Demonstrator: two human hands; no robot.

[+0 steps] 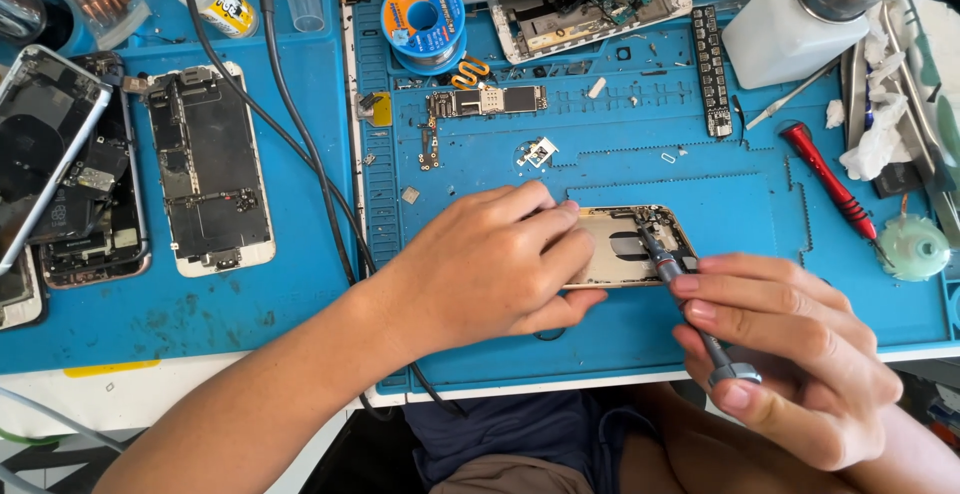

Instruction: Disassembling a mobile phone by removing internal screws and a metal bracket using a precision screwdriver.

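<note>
L hand (490, 269) flat on gold phone shell (620, 249), pinning it by edges (thin, light, prob fragile inside); R hand (790, 364) closed round slim screwdriver (690, 304), tip in shell.

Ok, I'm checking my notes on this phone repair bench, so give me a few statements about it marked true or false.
1. The left hand rests on the opened phone shell. True.
2. The right hand holds a red screwdriver. False: it holds a grey screwdriver; the red screwdriver lies on the blue mat.
3. The solder spool lies at the far side of the mat. True.
4. The white bottle lies tipped over. False: it stands upright.
5. Two opened phones lie to the left. True.
</note>
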